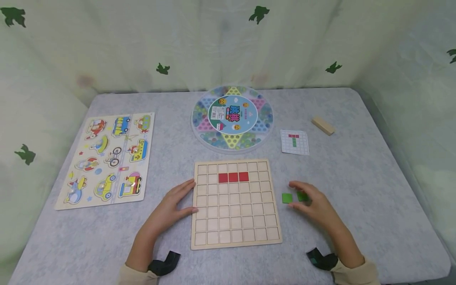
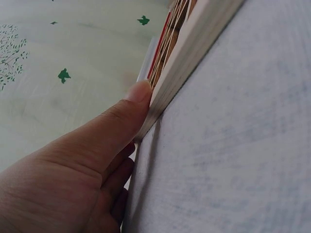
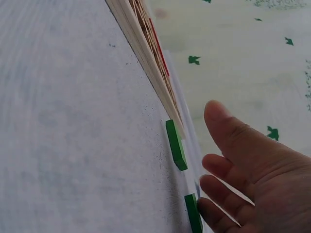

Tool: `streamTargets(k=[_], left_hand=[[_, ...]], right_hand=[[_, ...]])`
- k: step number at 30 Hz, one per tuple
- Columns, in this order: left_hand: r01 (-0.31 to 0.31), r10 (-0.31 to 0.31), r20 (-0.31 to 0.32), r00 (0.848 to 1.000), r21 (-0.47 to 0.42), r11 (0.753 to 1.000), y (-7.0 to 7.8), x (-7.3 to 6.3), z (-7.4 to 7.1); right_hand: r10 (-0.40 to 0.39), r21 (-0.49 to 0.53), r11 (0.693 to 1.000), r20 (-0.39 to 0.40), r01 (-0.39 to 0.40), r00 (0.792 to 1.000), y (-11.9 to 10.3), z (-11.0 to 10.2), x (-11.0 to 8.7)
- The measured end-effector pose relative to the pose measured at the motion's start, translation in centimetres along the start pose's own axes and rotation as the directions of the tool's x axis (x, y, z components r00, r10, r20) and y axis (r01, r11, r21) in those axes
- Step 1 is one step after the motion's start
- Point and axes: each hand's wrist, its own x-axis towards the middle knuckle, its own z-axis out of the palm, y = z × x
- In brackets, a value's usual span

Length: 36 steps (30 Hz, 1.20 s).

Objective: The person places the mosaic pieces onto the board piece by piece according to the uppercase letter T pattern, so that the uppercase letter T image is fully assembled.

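Spread left hand (image 1: pixel 171 206) is touching the gridded board (image 1: pixel 236 212), whose second row is holding three red tiles (image 1: pixel 233 177); right hand (image 1: pixel 316 204), thumb and fingers apart, is arching by two green tiles (image 1: pixel 287 198) beside it; round case (image 1: pixel 228 136) is displaying “跳棋”.

a puzzle (image 1: pixel 103 165) lies at left on the table (image 1: pixel 377 206), a round box (image 1: pixel 232 118) near the curtain (image 1: pixel 210 43), a wooden block (image 1: pixel 323 125) farther right.
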Motion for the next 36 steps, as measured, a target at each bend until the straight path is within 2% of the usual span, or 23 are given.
streamTargets(k=[8, 17, 24, 29, 32, 36], left_hand=[[-0.004, 0.004, -0.007, 1.0, -0.005, 1.0, -0.1, -0.1, 0.1], [-0.006, 0.006, -0.011, 1.0, -0.004, 1.0, -0.3, -0.2, 0.2], [0.005, -0.005, -0.009, 1.0, -0.004, 1.0, -0.3, -0.2, 0.3], [0.003, -0.003, -0.009, 1.0, -0.009, 1.0, -0.3, -0.2, 0.3], [0.002, -0.002, -0.007, 1.0, -0.009, 1.0, -0.3, -0.1, 0.2], [0.002, -0.002, -0.009, 1.0, -0.01, 1.0, -0.3, -0.1, 0.2]], right_hand=[[0.051, -0.027, 0.998, 0.055, -0.049, 0.997, 0.2, 0.1, -0.2], [0.063, -0.07, 0.996, 0.096, -0.057, 0.993, 0.4, 0.4, -0.1], [0.059, -0.095, 0.994, 0.092, -0.051, 0.994, 0.2, 0.5, 0.0], [0.08, -0.084, 0.994, 0.071, -0.074, 0.994, -0.5, 0.2, 0.3], [0.056, -0.088, 0.995, 0.05, -0.052, 0.997, -1.5, -0.1, 1.0], [-0.024, -0.063, 0.998, 0.018, 0.025, 1.0, -3.3, -0.2, 2.5]])
